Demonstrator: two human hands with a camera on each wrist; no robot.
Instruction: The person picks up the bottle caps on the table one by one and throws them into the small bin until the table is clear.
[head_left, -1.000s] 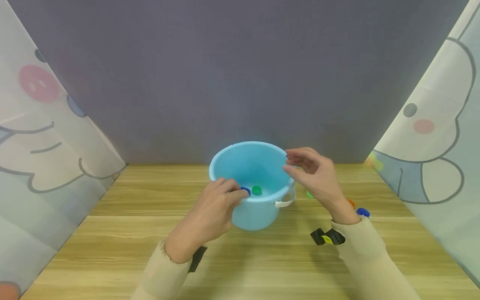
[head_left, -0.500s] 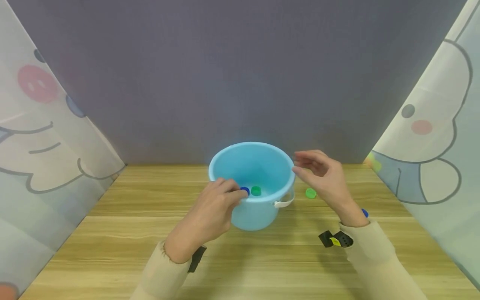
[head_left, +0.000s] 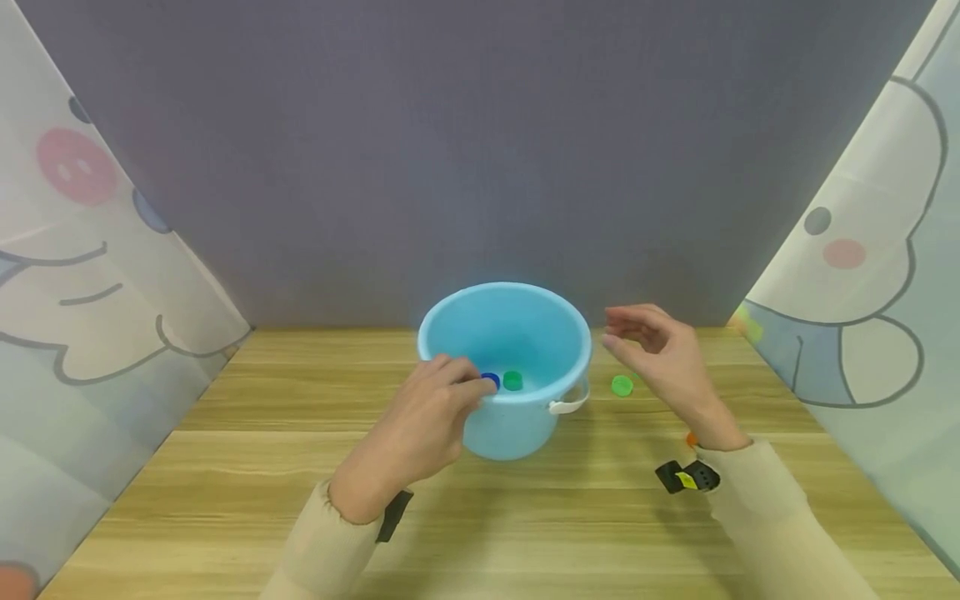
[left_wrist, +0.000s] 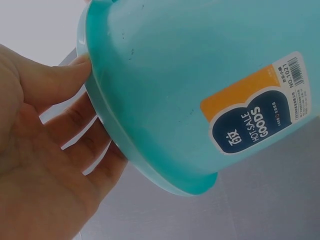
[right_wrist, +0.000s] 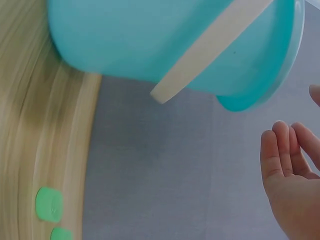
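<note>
The fingers of the left hand (head_left: 420, 425) curl over the near rim of a light blue bucket (head_left: 510, 433) and grip it; in the left wrist view, the thumb (left_wrist: 57, 82) lies against the rim's outer side while the other fingers reach behind it. The fingers of the right hand (head_left: 660, 358) are loosely bent, thumb spread apart from them, holding nothing; the hand hovers just right of the rim, clear of it.

The bucket stands upright at centre frame, its white handle (head_left: 570, 407) hanging on the right side. Inside, a blue cap (head_left: 490, 381), partly hidden by the left hand, sits beside a green cap (head_left: 513, 381). The left wrist view shows a label (left_wrist: 257, 107) on the bucket's wall, toward the right edge.

Outside, a light green cap (head_left: 622, 386) lies on the wooden table (head_left: 225, 467), right of centre, with an orange cap (head_left: 692, 438) farther right, mostly covered by the right wrist. Behind, a grey panel (head_left: 480, 167) fills the upper frame, flanked by cartoon-printed sheets (head_left: 97, 333) at left and right.
</note>
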